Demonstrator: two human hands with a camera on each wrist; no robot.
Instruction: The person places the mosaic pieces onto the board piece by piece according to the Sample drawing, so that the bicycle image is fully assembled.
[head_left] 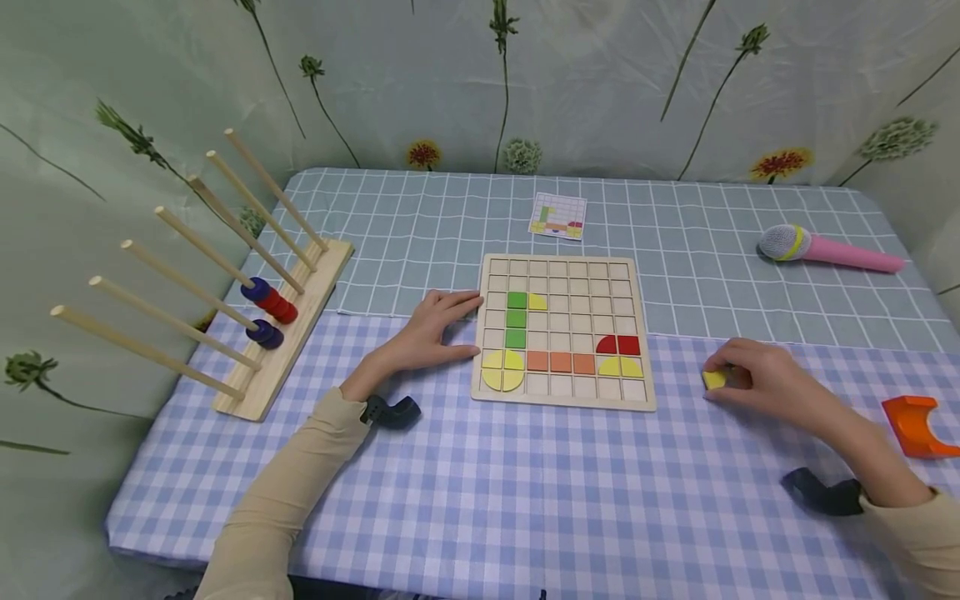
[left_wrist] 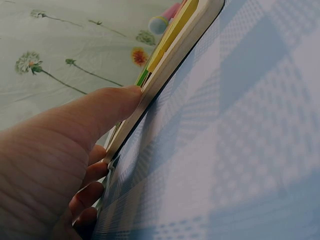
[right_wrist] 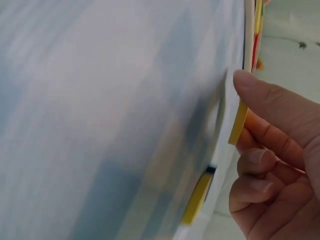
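My right hand (head_left: 772, 383) pinches a small yellow piece (right_wrist: 239, 124) between thumb and fingers, to the right of the board. In the right wrist view another yellow piece (right_wrist: 196, 200) lies on the cloth below it, with a dark blue bit (right_wrist: 211, 170) at its end. My left hand (head_left: 431, 333) touches the left edge of the wooden grid board (head_left: 562, 405) with its fingertips and thumb. On the board are green squares (head_left: 516, 319), orange squares (head_left: 561, 362), red pieces (head_left: 628, 345) and yellow quarter-circles, several forming a full circle (head_left: 502, 371).
A card with a coloured pattern (head_left: 557, 217) lies behind the board. On the left stands a wooden peg rack (head_left: 307, 333) with blue and red rings. A pink toy microphone (head_left: 832, 248) lies at back right; an orange arched block (head_left: 917, 427) is beyond my right hand.
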